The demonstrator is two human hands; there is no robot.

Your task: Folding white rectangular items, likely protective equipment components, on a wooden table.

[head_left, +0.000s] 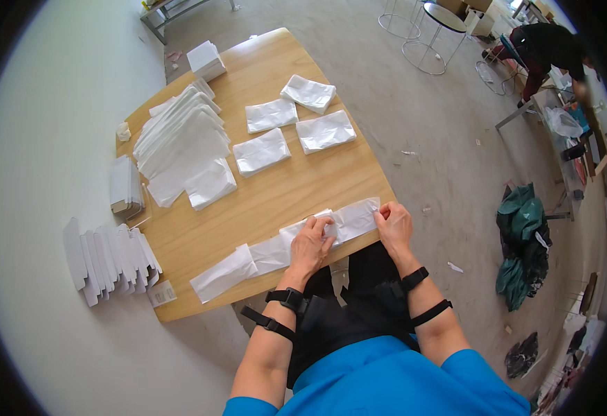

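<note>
Along the near edge of the table lies a long strip of thin white sheet (224,272), creased and translucent like plastic film. A folded white bundle (293,230) sits on its middle. My left hand (310,244) presses on the bundle, fingers curled over it and thumb on the near side. At the strip's right end, my right hand (394,224) pinches the corner between thumb and fingers. Beyond my hands are several folded white packets (262,152). A large fanned pile of white sheets (182,139) covers the table's left part.
The wooden table (248,218) has a white box-like stack (206,61) at its far corner. White cartons (127,184) and folded white card pieces (109,260) stand at left by the wall. Stools (445,19), green-black bags (518,243) and a person (546,48) at another table are right.
</note>
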